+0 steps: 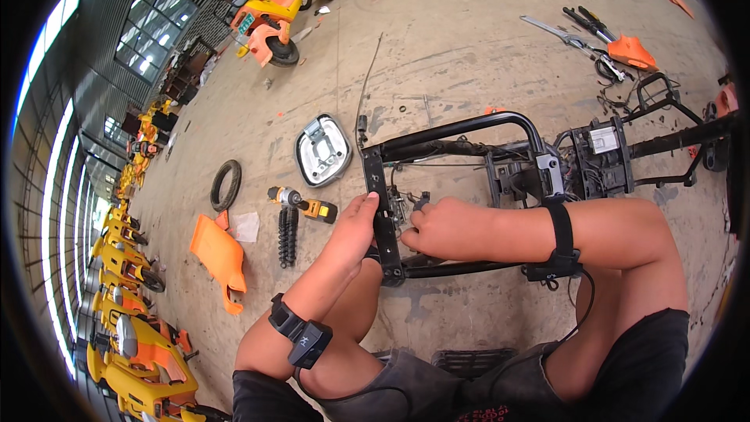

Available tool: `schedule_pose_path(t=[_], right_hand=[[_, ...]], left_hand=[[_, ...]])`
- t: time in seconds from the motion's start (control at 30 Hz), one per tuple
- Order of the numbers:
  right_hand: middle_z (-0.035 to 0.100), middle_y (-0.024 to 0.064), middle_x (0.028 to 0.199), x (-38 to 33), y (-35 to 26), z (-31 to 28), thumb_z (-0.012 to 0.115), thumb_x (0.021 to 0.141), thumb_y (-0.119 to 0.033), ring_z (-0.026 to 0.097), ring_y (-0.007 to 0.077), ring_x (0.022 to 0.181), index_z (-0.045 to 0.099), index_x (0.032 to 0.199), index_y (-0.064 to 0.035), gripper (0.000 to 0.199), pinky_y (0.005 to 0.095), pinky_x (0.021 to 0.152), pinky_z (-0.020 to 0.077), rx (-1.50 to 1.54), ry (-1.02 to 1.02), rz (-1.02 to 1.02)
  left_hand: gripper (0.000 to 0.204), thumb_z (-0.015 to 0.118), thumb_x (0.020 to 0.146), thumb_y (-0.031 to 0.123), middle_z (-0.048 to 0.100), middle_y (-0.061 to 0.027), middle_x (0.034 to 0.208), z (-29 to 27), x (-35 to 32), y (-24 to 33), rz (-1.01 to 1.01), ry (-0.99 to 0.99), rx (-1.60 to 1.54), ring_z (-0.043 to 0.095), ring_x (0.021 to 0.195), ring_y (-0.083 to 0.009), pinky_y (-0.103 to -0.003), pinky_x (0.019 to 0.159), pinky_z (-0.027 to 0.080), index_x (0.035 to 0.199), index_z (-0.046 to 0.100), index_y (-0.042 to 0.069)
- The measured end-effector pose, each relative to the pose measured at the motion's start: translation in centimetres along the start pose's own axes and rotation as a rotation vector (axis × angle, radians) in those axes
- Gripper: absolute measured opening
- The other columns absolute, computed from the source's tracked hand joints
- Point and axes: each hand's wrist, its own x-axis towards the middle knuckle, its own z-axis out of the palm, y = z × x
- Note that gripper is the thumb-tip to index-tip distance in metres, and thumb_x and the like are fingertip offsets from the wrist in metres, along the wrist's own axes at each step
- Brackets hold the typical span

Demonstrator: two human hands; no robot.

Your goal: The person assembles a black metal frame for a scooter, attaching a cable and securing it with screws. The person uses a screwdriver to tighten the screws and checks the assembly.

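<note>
Left hand [355, 225]: clasping crossbar [384, 228].
Right hand [444, 228]: curled; pinching, I can't tell.
Frame [453, 128]: might shift if I slip.

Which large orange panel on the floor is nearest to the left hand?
The orange panel just below the black tire; other panels lie at upper right.

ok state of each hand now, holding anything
Left hand: on black end bar; whether gripping can't be told.
Right hand: curled; whether holding anything can't be told.
</note>
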Motion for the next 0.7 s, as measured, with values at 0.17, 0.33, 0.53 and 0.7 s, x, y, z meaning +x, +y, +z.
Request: schedule_pose_path(t=[0.17, 0.33, 0.53, 0.7], right_hand=[[0.067, 0.0152, 0.083, -0.3, 0.5, -0.6, 0.059, 0.085, -0.016, 0.068, 0.0341, 0.079, 0.061, 0.093, -0.0036, 0.015, 0.0445, 0.066, 0.055, 0.186, -0.022, 0.177], [0.065, 0.0219, 0.081, 0.5, 0.4, -1.6, 0.051, 0.095, -0.02, 0.064, 0.0424, 0.081, 0.059, 0.092, 0.0021, 0.024, 0.0499, 0.07, 0.0511, 0.438, 0.087, 0.483], [0.064, 0.027, 0.082, 3.4, 0.1, -0.3, 0.052, 0.095, -0.022, 0.062, 0.0437, 0.078, 0.058, 0.089, 0.0063, 0.03, 0.0469, 0.07, 0.0492, 1.054, 0.203, 0.906], [0.065, 0.0201, 0.074, 5.2, 3.0, 4.2, 0.063, 0.09, -0.023, 0.064, 0.0331, 0.067, 0.062, 0.089, 0.0058, 0.029, 0.0429, 0.064, 0.0493, 0.856, 0.346, 0.932]], left_hand=[[0.035, 0.046, 0.103, 0.034, 0.062, 0.0015, 0.083, -0.1, -0.3, 0.1, -0.006, -0.009, 0.008, 0.053, 0.068, -0.0064, -0.022, 0.057, 0.04, 0.117, 0.057, 0.005], [0.04, 0.046, 0.103, 0.034, 0.064, -0.002, 0.09, -0.2, -0.1, -0.1, -0.003, -0.029, -0.001, 0.056, 0.074, -0.0087, -0.024, 0.063, 0.044, 0.123, 0.054, 0.001], [0.04, 0.045, 0.102, 0.036, 0.059, -0.0029, 0.087, -0.6, 0.8, -0.7, 0.059, -0.028, 0.092, 0.053, 0.073, -0.011, -0.026, 0.063, 0.042, 0.12, 0.055, 0.002], [0.047, 0.045, 0.101, 0.039, 0.065, -0.0109, 0.089, -0.8, 2.3, -1.6, 0.241, 0.025, 0.335, 0.06, 0.076, -0.0199, -0.034, 0.066, 0.047, 0.116, 0.057, -0.004]])
